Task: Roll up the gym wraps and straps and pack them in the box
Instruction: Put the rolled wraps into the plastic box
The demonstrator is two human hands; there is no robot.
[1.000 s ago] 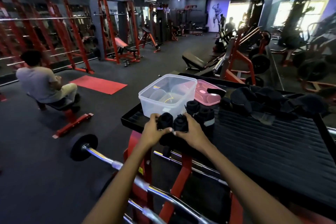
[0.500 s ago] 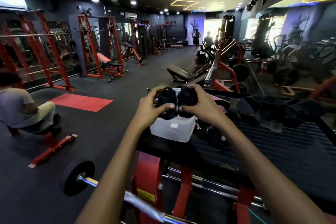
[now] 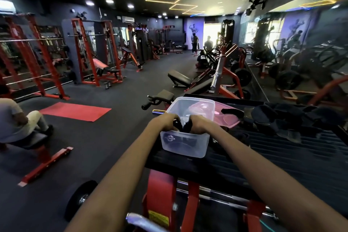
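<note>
Both hands, left hand (image 3: 165, 123) & right hand (image 3: 197, 125), pinch black rolled wraps (image 3: 183, 126) inside the clear plastic box (image 3: 185, 146). More black loose straps (image 3: 293, 118) wait at 3 o'clock, w/ the pink lid (image 3: 224, 117) still off.

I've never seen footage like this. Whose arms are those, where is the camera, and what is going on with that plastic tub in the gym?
There is no machine here: the camera sits on a person's head, looking forward and down, so the two arms are that person's own. The left hand and right hand each grip a black rolled wrap, the left wrap and the right wrap, and reach into a clear plastic box. The box stands on a black ribbed platform of a red gym machine. Beside it lies a pink lid, and farther right a heap of loose dark straps waits to be rolled. Another person sits on a bench at the left.
</note>
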